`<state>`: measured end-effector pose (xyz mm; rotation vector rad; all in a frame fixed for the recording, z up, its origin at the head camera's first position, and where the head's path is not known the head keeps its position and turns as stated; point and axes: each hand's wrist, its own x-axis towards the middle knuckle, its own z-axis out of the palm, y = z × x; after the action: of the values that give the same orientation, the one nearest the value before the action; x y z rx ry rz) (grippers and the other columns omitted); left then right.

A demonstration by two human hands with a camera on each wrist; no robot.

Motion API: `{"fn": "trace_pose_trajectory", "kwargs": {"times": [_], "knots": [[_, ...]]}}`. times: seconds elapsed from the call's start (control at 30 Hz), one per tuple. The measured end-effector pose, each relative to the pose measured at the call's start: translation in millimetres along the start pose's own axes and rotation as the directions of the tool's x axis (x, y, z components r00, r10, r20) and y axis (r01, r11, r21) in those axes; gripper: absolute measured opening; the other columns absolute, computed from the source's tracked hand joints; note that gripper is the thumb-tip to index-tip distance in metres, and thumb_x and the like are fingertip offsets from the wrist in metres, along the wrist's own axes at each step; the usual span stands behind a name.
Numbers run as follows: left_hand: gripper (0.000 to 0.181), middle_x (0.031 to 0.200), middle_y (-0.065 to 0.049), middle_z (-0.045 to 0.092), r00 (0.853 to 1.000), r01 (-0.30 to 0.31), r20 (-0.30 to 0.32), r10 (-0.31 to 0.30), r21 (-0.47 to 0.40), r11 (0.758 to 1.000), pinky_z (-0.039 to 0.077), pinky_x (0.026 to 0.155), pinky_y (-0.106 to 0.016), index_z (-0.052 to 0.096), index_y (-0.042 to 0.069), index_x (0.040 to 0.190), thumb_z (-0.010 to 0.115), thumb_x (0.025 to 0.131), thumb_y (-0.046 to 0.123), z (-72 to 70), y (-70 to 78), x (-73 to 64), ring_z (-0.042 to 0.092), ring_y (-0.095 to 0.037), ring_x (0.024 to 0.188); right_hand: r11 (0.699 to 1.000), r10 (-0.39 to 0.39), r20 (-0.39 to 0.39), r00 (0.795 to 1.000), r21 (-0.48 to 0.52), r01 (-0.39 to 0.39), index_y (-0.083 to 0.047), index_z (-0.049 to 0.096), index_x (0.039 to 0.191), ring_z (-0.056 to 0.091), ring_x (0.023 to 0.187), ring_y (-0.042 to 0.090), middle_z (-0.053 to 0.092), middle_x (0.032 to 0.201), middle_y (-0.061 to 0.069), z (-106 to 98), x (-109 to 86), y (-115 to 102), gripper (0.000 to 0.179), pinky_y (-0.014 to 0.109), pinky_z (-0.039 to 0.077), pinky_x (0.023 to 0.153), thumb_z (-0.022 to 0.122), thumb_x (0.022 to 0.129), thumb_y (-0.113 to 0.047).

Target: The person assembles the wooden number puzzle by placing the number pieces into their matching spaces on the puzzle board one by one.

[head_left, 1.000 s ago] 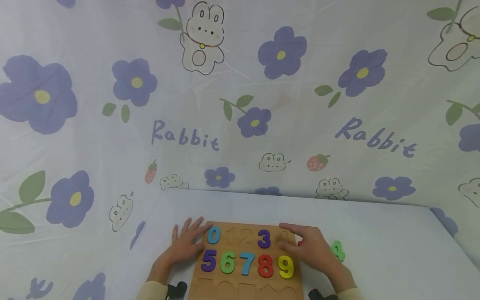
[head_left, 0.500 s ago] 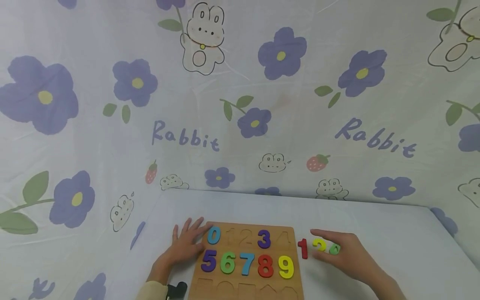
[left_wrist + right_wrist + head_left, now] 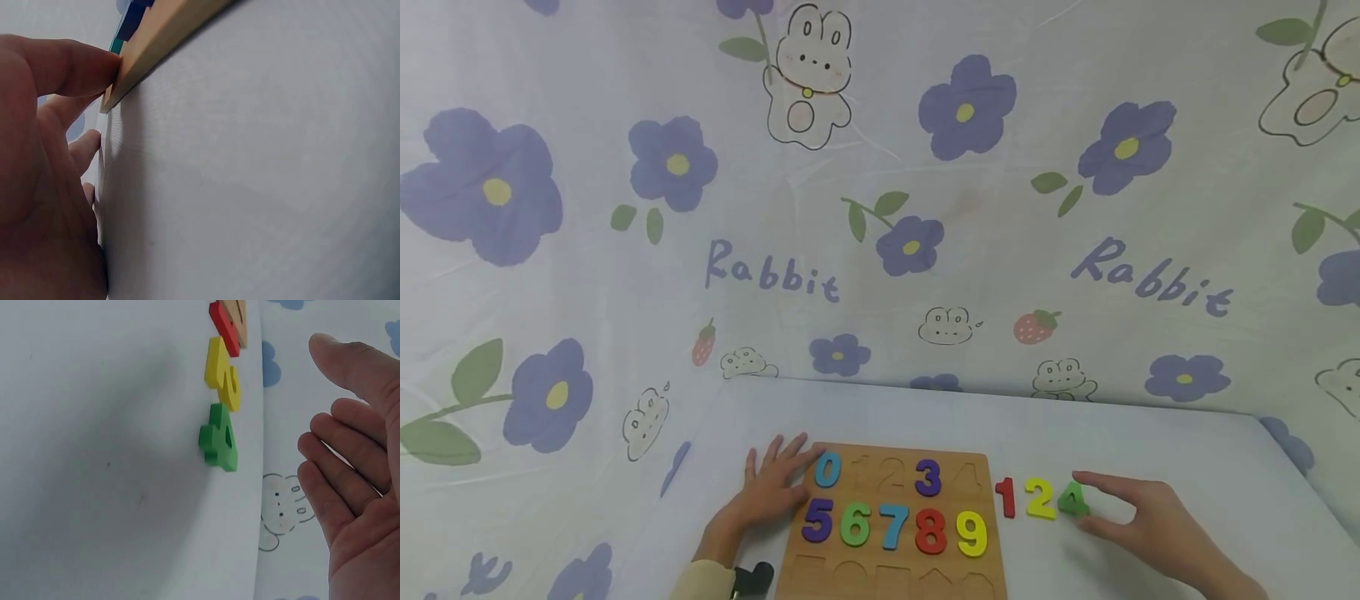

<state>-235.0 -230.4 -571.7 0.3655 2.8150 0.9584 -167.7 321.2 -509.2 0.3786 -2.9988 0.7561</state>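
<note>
My left hand [image 3: 767, 487] rests at the left edge of a wooden number board [image 3: 951, 562], fingers spread; in the left wrist view its thumb [image 3: 81, 67] touches the board's side. To the right of the board a red number 1 [image 3: 1007, 497], a yellow number 2 [image 3: 1040, 498] and a green number 4 [image 3: 1073, 500] lie in a row on the table. The right hand [image 3: 1142, 517] hovers by the green 4, thumb and forefinger parted at its right. In the right wrist view a gap shows between that hand [image 3: 369, 456] and the green 4 [image 3: 219, 440].
In the board sit a blue 0 [image 3: 827, 470], purple 3 [image 3: 928, 478], purple 5 [image 3: 817, 522], green 6 [image 3: 847, 533] and others. Recesses for 1, 2 and 4 show bare wood. A printed cloth [image 3: 1000, 250] hangs behind the white table [image 3: 1210, 475].
The right hand has moved rightward from the board's upper right corner, past the red 1 and yellow 2, to the green 4. My left hand has stayed where it was.
</note>
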Motion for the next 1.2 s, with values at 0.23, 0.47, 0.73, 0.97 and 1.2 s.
{"fn": "trace_pose_trajectory", "kwargs": {"times": [0.23, 0.47, 0.73, 0.97, 1.2], "knots": [[0.074, 0.180, -0.018, 0.030, 1.000, -0.008, -0.012, 0.008, 0.004, 1.000, -0.019, 0.126, -0.079, 0.053, 0.025, 0.164, 0.067, 0.092, 0.018, 1.9, -2.1, 1.6, 0.002, -0.055, 0.168, 0.999, 0.034, 0.014, 0.999, -0.010, -0.034, -0.012, 0.073, 0.143, 0.072, 0.128, 0.045, 0.078, 0.138, 0.011, -2, -0.8, 9, 0.062, 0.068, 0.061, 0.100, 0.092, 0.088, -0.033], [0.074, 0.179, -0.019, 0.032, 0.999, -0.022, -0.028, 0.022, -0.003, 1.000, -0.019, 0.126, -0.080, 0.054, 0.026, 0.163, 0.067, 0.091, 0.019, 3.7, -4.2, 2.1, 0.003, -0.056, 0.168, 1.000, 0.013, -0.001, 1.000, 0.002, -0.013, -0.014, 0.074, 0.142, 0.071, 0.130, 0.046, 0.077, 0.139, 0.011, 1, 1.9, 16, 0.065, 0.069, 0.059, 0.102, 0.095, 0.084, -0.035], [0.074, 0.181, -0.013, 0.031, 1.000, 0.008, -0.007, -0.008, 0.023, 1.000, -0.017, 0.127, -0.079, 0.054, 0.027, 0.164, 0.069, 0.092, 0.018, 2.4, -2.4, 3.1, 0.003, -0.052, 0.169, 1.000, 0.006, -0.004, 1.000, 0.026, -0.006, -0.014, 0.075, 0.140, 0.070, 0.131, 0.046, 0.078, 0.139, 0.010, 16, 9.4, 29, 0.064, 0.069, 0.059, 0.103, 0.095, 0.083, -0.033], [0.074, 0.180, -0.014, 0.031, 1.000, 0.011, -0.011, -0.010, 0.024, 1.000, -0.017, 0.127, -0.079, 0.054, 0.027, 0.164, 0.069, 0.092, 0.018, 3.2, -3.5, 2.7, 0.003, -0.053, 0.169, 0.998, 0.037, 0.027, 0.999, 0.057, -0.038, -0.014, 0.074, 0.142, 0.066, 0.137, 0.046, 0.076, 0.142, 0.011, 28, 14.8, 35, 0.066, 0.069, 0.056, 0.108, 0.096, 0.082, -0.030], [0.074, 0.181, -0.014, 0.031, 1.000, 0.005, -0.011, -0.005, 0.014, 1.000, -0.017, 0.127, -0.078, 0.053, 0.027, 0.164, 0.068, 0.093, 0.017, 3.3, -3.4, 1.2, 0.003, -0.053, 0.169, 0.996, 0.038, 0.042, 0.998, 0.076, -0.041, -0.010, 0.073, 0.142, 0.067, 0.138, 0.042, 0.075, 0.143, 0.012, 34, 18.4, 37, 0.068, 0.060, 0.057, 0.109, 0.097, 0.080, -0.026]]}}
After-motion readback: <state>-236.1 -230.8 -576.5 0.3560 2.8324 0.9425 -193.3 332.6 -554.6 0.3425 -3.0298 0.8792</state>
